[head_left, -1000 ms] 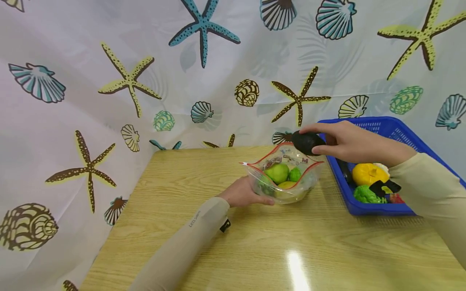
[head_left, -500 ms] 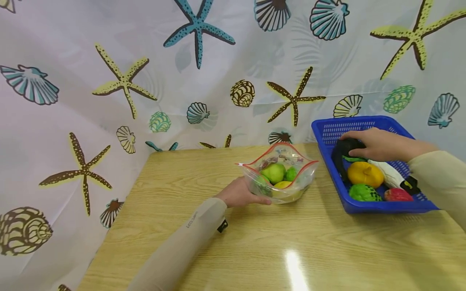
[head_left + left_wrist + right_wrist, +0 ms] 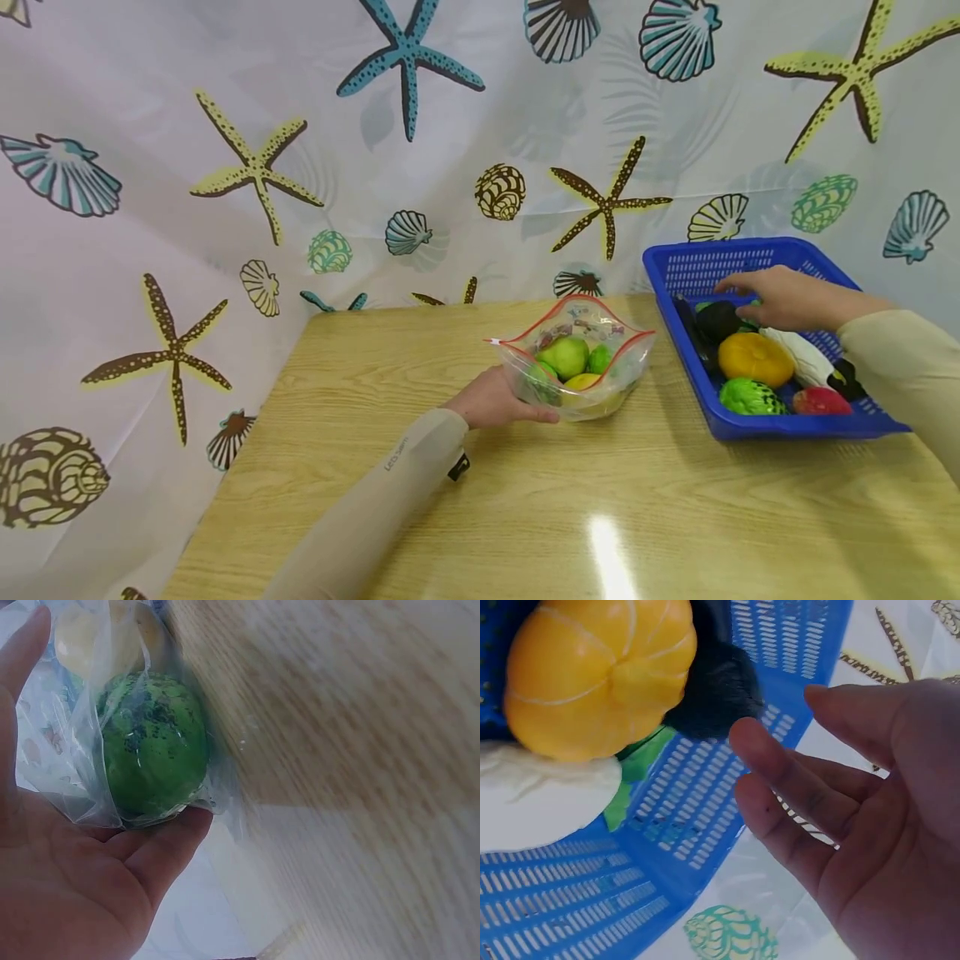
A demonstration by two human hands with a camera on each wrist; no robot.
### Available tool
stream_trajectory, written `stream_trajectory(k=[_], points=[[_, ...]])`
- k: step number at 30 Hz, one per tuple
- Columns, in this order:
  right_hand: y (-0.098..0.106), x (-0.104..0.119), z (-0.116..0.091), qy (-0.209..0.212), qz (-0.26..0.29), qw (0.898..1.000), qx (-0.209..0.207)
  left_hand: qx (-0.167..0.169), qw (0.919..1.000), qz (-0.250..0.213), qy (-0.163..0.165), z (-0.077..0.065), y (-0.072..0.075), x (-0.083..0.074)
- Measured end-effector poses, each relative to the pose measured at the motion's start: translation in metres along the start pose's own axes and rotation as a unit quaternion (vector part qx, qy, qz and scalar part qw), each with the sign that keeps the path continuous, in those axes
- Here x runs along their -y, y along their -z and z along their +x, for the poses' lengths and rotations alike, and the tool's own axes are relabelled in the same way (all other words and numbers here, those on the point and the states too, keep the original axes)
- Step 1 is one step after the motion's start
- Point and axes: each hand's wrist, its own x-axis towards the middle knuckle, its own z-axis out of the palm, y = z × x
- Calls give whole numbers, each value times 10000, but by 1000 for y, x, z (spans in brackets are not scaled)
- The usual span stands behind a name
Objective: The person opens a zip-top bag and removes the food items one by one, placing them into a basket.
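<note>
Left grip [image 3: 498,398] partly hidden behind bag [image 3: 632,365].

Left grip [image 3: 498,402] cupping clear bag [image 3: 632,365] of fruit [image 3: 564,357], right grip [image 3: 783,298] over blue basket [image 3: 810,427], wooden table [image 3: 517,517]

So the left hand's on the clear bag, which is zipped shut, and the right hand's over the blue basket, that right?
No: the clear bag is open, not zipped, as the head view shows. The left hand is on it and the right hand over the blue basket.
</note>
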Motion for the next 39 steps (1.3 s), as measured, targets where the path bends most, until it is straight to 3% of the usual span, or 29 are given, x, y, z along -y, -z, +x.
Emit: stream_trajectory(k=[6, 13, 16, 19, 22, 25, 28, 34, 39], points=[[8, 27, 2, 280, 85, 9995, -142, 23, 9999, 102, -108, 0, 1, 1], [21, 93, 5, 878, -64, 9928, -817, 22, 9995, 146, -277, 2, -1, 2], [23, 125, 6, 1381, -181, 9827, -1224, 33, 9993, 100, -364, 2, -2, 1], [20, 151, 8, 2018, -293, 9664, -1566, 30, 9989, 68, -465, 2, -2, -1], [11, 171, 14, 2546, -334, 9521, -1661, 27, 9981, 42, -615, 3, -2, -2], [-1, 188, 24, 2786, -312, 9515, -1269, 24, 9975, 54, -705, 4, -2, -1], [-16, 199, 38, 2706, -370, 9600, -610, 10, 9975, 72, -709, 5, -2, 1], [-38, 206, 59, 1876, -834, 9770, 577, 51, 9986, 175, -501, 3, -1, 1], [-41, 206, 64, 1378, -1061, 9787, 1093, 104, 9985, 298, -437, 2, 0, -1]])
